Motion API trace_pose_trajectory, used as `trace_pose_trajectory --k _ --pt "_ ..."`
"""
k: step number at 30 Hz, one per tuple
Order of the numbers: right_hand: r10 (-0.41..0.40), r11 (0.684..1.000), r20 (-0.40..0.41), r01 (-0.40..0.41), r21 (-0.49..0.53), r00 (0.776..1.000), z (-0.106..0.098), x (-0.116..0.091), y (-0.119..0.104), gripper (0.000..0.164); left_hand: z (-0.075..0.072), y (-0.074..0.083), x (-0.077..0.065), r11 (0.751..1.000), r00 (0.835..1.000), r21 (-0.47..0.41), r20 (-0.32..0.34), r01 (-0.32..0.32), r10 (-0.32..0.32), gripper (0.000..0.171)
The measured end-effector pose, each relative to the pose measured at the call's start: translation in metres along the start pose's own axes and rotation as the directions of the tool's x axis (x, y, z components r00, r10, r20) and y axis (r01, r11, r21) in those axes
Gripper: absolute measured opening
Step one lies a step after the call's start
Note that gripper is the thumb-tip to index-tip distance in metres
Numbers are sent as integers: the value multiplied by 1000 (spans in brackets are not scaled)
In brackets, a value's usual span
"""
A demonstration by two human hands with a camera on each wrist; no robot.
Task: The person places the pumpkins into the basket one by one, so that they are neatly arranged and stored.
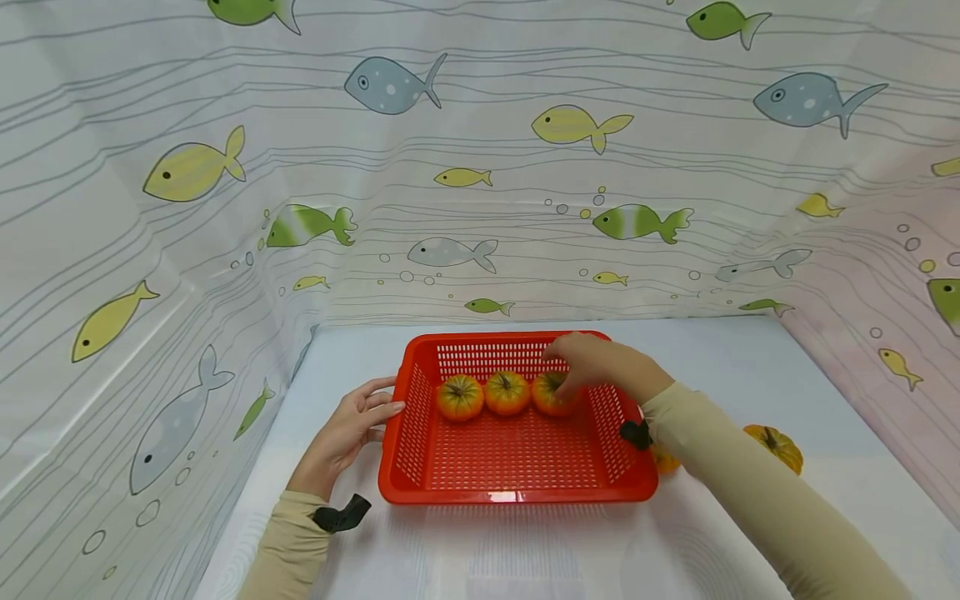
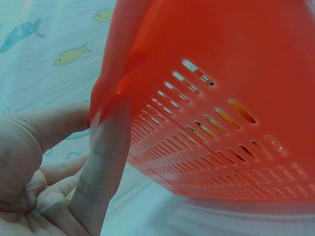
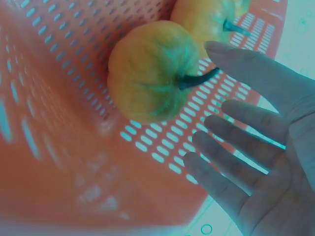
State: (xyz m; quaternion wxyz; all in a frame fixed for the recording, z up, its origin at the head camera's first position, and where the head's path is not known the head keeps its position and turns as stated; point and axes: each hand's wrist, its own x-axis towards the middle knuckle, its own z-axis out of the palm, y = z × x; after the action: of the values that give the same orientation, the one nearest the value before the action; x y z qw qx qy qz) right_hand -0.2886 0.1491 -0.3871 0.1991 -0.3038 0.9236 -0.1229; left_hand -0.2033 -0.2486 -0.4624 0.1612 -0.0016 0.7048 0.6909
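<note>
A red plastic basket (image 1: pixel 517 454) with slotted walls holds three small orange pumpkins, which sit side by side along its far wall. My left hand (image 1: pixel 352 429) pinches the basket's left rim between thumb and fingers; the left wrist view shows the grip on the red rim (image 2: pixel 110 64). Over the basket's far right part, my right hand (image 1: pixel 592 362) hovers by the rightmost pumpkin (image 1: pixel 550 393). In the right wrist view its fingers are spread and straight, beside the dark stem of that pumpkin (image 3: pixel 147 73), with nothing held. The left pumpkin (image 1: pixel 460 397) and middle pumpkin (image 1: pixel 507 393) stand next to it.
Outside the basket on the right, one pumpkin (image 1: pixel 776 446) lies on the white table (image 1: pixel 720 550), partly covered by my right sleeve. Another pumpkin (image 1: pixel 665 460) shows between basket and sleeve. Fish-patterned sheets (image 1: pixel 487 275) rise behind and on both sides.
</note>
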Motion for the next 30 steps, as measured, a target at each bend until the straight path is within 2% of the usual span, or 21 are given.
trace_pose_trajectory --k 8,18,26,30 --pt "2 999 -47 1 52 999 -7 -14 10 64 0 0 0 1000 1000 -2 1 -2 2 67" --pt "-20 999 -157 25 35 987 -18 -37 26 54 0 1 1 1000 1000 -5 -1 2 -2 65" --pt "-3 986 -221 40 163 975 -21 -65 44 46 0 0 0 1000 1000 -3 -3 5 -5 66" --pt "6 984 -265 41 173 964 -18 -79 53 42 0 1 0 1000 1000 -3 -3 6 -6 66"
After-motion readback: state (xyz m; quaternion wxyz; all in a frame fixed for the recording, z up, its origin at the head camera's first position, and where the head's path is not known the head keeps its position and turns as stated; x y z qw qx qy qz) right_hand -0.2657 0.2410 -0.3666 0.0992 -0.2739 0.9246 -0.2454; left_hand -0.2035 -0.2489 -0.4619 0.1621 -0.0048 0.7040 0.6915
